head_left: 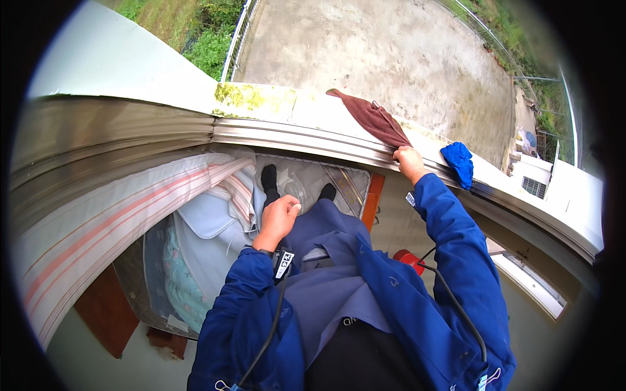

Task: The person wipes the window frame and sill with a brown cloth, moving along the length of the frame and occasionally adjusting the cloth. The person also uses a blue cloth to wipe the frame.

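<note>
My right hand point(410, 163) is closed on one end of a brown cloth point(373, 119), at the metal window track point(306, 133). The rest of the cloth lies spread to the left over the white outer sill point(313, 107). To the right of that hand a crumpled blue cloth point(459, 163) hangs over the sill and the track. My left hand point(278, 223) is held in front of my body, above the bed, with its fingers curled in a loose fist. Nothing shows in it, and it touches neither the track nor a cloth.
I stand in black socks on a mattress point(355, 179) beside the window. A striped curtain point(124, 208) hangs at the left, with pale blue bedding point(205, 228) beyond it. A red round object point(409, 260) sits by my right arm. Outside, a concrete yard point(385, 52) lies far below.
</note>
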The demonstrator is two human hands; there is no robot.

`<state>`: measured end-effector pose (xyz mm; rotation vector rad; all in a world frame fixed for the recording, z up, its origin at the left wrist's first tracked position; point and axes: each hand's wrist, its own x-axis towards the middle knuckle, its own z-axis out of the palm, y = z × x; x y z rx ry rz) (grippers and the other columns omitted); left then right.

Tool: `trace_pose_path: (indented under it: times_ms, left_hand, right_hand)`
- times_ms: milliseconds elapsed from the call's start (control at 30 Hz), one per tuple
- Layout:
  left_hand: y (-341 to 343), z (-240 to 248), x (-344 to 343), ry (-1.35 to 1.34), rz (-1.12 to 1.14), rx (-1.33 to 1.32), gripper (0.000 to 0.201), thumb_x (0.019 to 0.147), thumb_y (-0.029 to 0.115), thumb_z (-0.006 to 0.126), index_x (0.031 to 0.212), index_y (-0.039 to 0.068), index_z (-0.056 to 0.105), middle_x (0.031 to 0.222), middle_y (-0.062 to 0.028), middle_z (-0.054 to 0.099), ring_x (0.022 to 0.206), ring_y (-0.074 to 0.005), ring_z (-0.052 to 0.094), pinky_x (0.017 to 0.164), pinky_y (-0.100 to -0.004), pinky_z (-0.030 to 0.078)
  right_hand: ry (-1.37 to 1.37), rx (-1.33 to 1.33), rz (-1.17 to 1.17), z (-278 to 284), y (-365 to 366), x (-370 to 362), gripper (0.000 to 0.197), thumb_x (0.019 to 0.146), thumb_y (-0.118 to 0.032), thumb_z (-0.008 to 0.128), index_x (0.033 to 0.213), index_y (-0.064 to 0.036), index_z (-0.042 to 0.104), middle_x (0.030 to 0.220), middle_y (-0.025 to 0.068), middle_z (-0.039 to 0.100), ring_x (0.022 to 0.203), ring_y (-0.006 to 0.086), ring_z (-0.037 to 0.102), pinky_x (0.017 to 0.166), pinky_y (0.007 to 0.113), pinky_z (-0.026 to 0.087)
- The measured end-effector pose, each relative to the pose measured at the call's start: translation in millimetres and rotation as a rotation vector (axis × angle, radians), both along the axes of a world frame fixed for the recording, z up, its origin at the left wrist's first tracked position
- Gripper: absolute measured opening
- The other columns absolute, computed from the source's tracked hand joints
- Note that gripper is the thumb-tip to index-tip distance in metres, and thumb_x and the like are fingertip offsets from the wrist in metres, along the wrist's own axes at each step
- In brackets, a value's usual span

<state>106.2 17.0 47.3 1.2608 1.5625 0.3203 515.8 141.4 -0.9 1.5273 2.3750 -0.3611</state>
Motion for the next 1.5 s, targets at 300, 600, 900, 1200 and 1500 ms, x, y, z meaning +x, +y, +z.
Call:
trace_pose_path:
  times_ms: [300, 600, 900, 1200, 1500]
  left_hand:
    - [21.5, 22.4, 4.4, -0.029, -0.029, 0.096, 0.014, 0.081, 0.020, 0.065, 0.089, 0.008, 0.065, 0.068, -0.0076, 0.063, 0.064, -0.0218, 0.062, 0.059, -0.0328, 0.047]
    - [75.7, 52.4, 13.3, -0.093, -0.049, 0.240, 0.015, 0.080, 0.019, 0.066, 0.089, 0.007, 0.066, 0.071, -0.0081, 0.064, 0.066, -0.0207, 0.063, 0.061, -0.0322, 0.049]
    - [170.2, 63.2, 13.6, -0.284, -0.039, 0.373, 0.020, 0.085, 0.019, 0.065, 0.090, 0.000, 0.066, 0.072, -0.0055, 0.065, 0.064, -0.0112, 0.058, 0.061, -0.0267, 0.046]
    - [219.3, 34.2, 33.4, -0.252, -0.253, 0.320, 0.056, 0.075, 0.026, 0.075, 0.122, 0.002, 0.057, 0.107, -0.0161, 0.064, 0.084, -0.0195, 0.064, 0.075, -0.0318, 0.051]
    - [249.2, 32.4, 60.4, -0.934, -0.107, 0.223, 0.043, 0.079, 0.014, 0.073, 0.117, -0.001, 0.059, 0.103, -0.0081, 0.065, 0.093, -0.0147, 0.060, 0.082, -0.0273, 0.046]
  right_hand:
    - [0.868, -0.302, -0.874, 90.6, 72.5, 43.0, 0.021, 0.078, 0.012, 0.052, 0.088, 0.0018, 0.068, 0.083, 0.0085, 0.068, 0.080, 0.0149, 0.062, 0.077, 0.029, 0.049]
    - [1.866, -0.485, -0.817, 135.5, 100.2, -4.7, 0.024, 0.082, 0.005, 0.053, 0.105, -0.0011, 0.060, 0.104, 0.0113, 0.063, 0.098, 0.0275, 0.061, 0.094, 0.048, 0.046]
    - [2.022, -0.423, -0.578, 222.4, 127.0, -70.7, 0.026, 0.084, 0.002, 0.054, 0.109, -0.0008, 0.059, 0.104, 0.0109, 0.064, 0.095, 0.0259, 0.062, 0.087, 0.045, 0.050]
    - [2.044, -0.081, -0.607, 319.2, 121.5, -118.2, 0.030, 0.088, 0.000, 0.048, 0.118, 0.0026, 0.054, 0.109, 0.0133, 0.062, 0.097, 0.0257, 0.062, 0.086, 0.046, 0.053]
    - [2.065, 0.213, -0.788, 349.3, 118.7, -140.4, 0.028, 0.091, -0.001, 0.047, 0.118, 0.0023, 0.052, 0.109, 0.0136, 0.061, 0.095, 0.0233, 0.061, 0.086, 0.046, 0.052]
